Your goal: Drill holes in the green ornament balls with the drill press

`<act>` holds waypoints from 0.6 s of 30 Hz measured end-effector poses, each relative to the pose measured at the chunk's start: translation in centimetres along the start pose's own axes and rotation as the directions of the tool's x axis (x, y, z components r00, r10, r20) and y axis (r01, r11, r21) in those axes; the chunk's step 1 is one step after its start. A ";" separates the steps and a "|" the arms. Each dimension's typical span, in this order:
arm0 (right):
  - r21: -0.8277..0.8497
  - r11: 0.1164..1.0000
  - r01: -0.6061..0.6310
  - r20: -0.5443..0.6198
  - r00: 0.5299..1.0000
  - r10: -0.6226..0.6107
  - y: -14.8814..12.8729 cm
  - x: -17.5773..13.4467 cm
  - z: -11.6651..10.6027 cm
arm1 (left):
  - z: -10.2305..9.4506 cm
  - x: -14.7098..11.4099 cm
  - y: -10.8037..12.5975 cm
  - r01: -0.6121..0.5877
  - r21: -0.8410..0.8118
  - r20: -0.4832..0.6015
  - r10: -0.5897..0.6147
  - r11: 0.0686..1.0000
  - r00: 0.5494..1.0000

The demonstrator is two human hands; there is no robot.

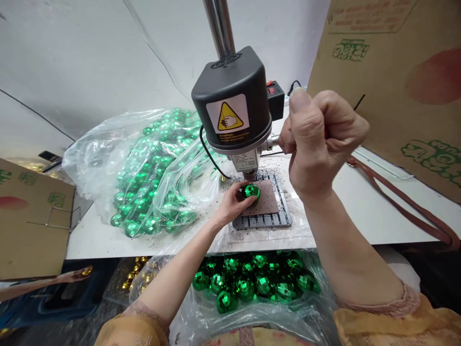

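Observation:
My left hand is closed around a shiny green faceted ball, thumb in front and fingers behind it. The ball rests on or just above a flat brownish board on the slotted metal base. Directly over it is the lower end of a black bench drill press; I cannot make out whether the bit touches the ball. Raised at the machine's right side, my right hand is wrapped in a fist round the feed lever, whose grip is mostly hidden. Dark specks litter the board and base.
Left of the machine, a clear plastic bag bulges with green balls. Another bag of green balls sits below the table edge. Cardboard boxes flank both sides; a brown strap lies right. At far left, another person's hand holds a gold ball.

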State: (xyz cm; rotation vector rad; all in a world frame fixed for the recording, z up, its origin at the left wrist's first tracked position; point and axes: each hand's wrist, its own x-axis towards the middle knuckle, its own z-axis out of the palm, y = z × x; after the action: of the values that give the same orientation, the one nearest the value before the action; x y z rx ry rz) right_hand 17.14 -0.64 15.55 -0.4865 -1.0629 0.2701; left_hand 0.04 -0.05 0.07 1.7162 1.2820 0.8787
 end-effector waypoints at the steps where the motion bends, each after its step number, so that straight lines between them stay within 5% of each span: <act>1: -0.009 1.000 -0.002 0.001 1.000 0.002 0.0 0.0 0.0 | 0.3 0.0 0.1 0.000 0.019 -0.016 0.000 1.000 1.000; 12: -0.160 0.987 -0.018 0.017 1.000 0.021 0.5 -0.3 -0.3 | 2.5 -0.9 -0.4 -0.091 0.167 -0.190 0.123 0.982 0.974; 18: -0.037 0.996 0.077 -0.032 0.996 -0.078 1.0 -1.6 -0.6 | 2.5 -0.9 -0.7 -0.089 0.140 -0.175 0.113 0.986 0.978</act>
State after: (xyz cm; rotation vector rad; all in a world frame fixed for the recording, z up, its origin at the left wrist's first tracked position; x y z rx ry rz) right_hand 16.96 -0.70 13.56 -0.4789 -1.0528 0.1746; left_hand 1.74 -1.26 -1.71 1.8527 1.4096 1.0510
